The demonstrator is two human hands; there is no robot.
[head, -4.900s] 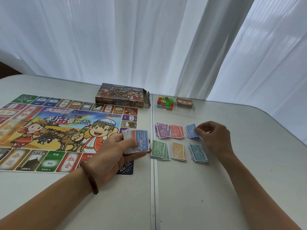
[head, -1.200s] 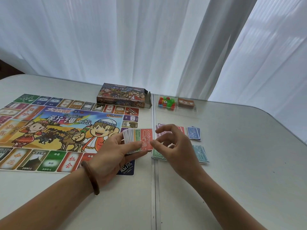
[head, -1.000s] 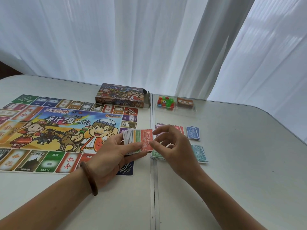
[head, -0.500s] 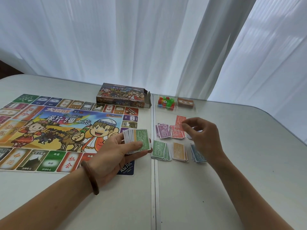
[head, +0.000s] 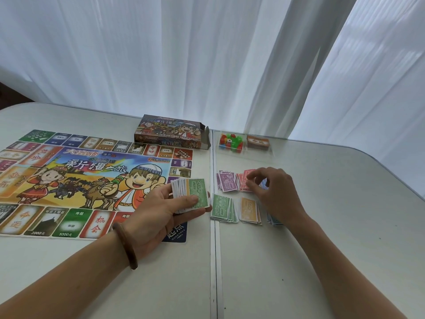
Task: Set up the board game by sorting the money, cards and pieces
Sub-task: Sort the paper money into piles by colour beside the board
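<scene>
Green 500 note (head: pixel 197 192) tops the money stack (head: pixel 180 192) gripped in the left hand (head: pixel 158 210), its long axis pointing away from the person. The green pile (head: pixel 220 208) lies just right of it, nearer the left hand. Beyond that pile, the right hand (head: pixel 273 192) curls over the red pile (head: pixel 242 186). I cannot tell whether it pinches the red note (head: pixel 249 174). Half a second ago that note hung above the pile; now it is down.

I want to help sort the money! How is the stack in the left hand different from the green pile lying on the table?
The held stack sits gripped in the left hand; the green pile lies flat on the table. The held stack looks thicker, its white edges fanned out, while the green pile is thinner and loosely spread. Both show a green 500 note on top.
</scene>
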